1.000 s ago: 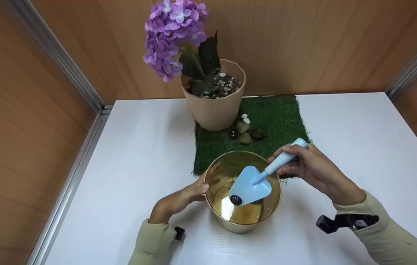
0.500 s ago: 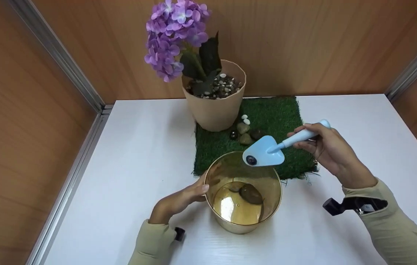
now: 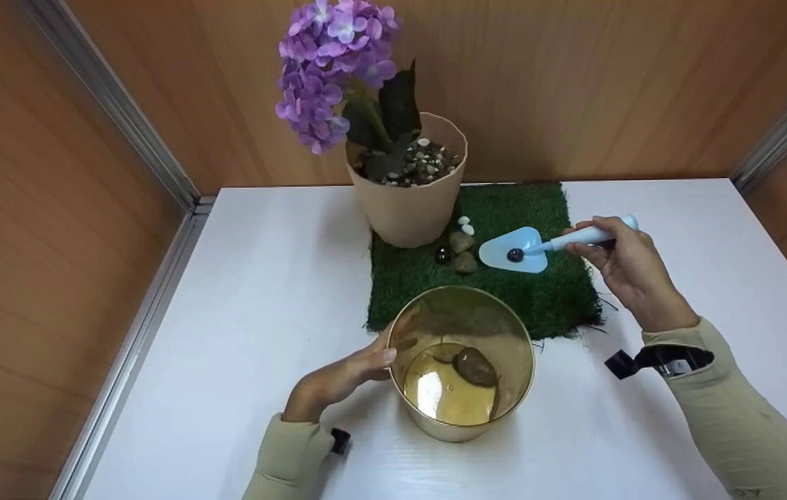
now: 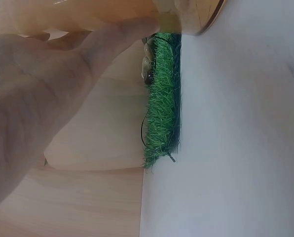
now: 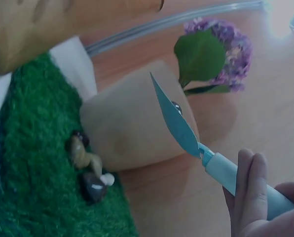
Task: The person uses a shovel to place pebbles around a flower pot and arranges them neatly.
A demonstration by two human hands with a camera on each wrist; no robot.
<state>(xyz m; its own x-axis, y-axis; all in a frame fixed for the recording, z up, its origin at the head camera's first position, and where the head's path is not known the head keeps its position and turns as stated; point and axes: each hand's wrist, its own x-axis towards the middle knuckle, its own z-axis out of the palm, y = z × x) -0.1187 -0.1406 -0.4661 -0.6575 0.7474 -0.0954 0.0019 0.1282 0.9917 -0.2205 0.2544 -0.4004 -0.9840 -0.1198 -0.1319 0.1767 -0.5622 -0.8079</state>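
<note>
Left of the lower centre in the head view, one side of a round, translucent gold-tinted bowl (image 3: 504,326) is grasped by the left hand (image 3: 341,375), the thumb laid at the rim. At upper left of centre, purple flowers (image 3: 334,69) are borne above a tapered beige pot (image 3: 407,215), set partly on a dark-green mat of artificial grass (image 3: 414,271). At lower centre, a dark brown oval stone (image 3: 474,367) is contained in the bowl. Above the bowl, two white pebbles (image 3: 468,230), two tan stones (image 3: 465,263) and a small glossy black stone (image 3: 442,255) are grouped on the mat. To their right, a small round dark pebble (image 3: 515,255) is carried on a light-blue trowel (image 3: 522,238), whose handle is gripped by the right hand (image 3: 633,267) between thumb and fingers.
</note>
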